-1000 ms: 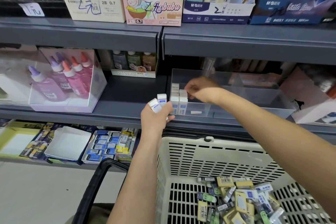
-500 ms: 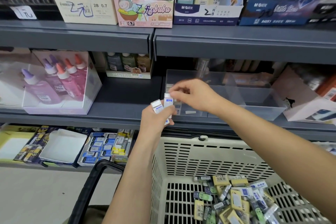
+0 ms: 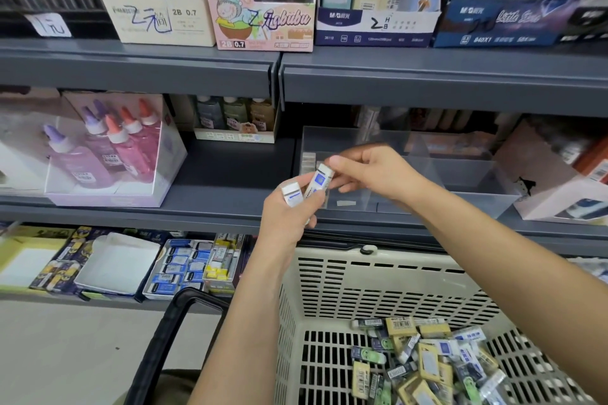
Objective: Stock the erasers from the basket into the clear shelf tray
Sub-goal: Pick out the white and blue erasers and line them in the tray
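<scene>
My left hand [image 3: 289,210] is raised in front of the shelf edge and holds white erasers with blue labels; one [image 3: 292,195] sticks up at its left. My right hand [image 3: 371,171] pinches the top of a second white eraser [image 3: 318,181] that still sits in my left hand's grip. Behind the hands stands the clear shelf tray [image 3: 460,181], with a few white erasers [image 3: 308,161] upright in its left corner. The beige slotted basket [image 3: 378,286] sits below, with several loose erasers [image 3: 424,362] piled at its bottom.
A clear box of glue bottles [image 3: 105,148] stands on the same shelf at the left. Pencil lead boxes [image 3: 263,23] line the shelf above. The lowest shelf holds boxed erasers [image 3: 184,266] and a white tray [image 3: 118,263]. The basket's black handle [image 3: 171,332] hangs at the left.
My right hand has pulled back out of the clear tray to my left hand and taken hold of the top of one eraser there. The view has shifted slightly.
</scene>
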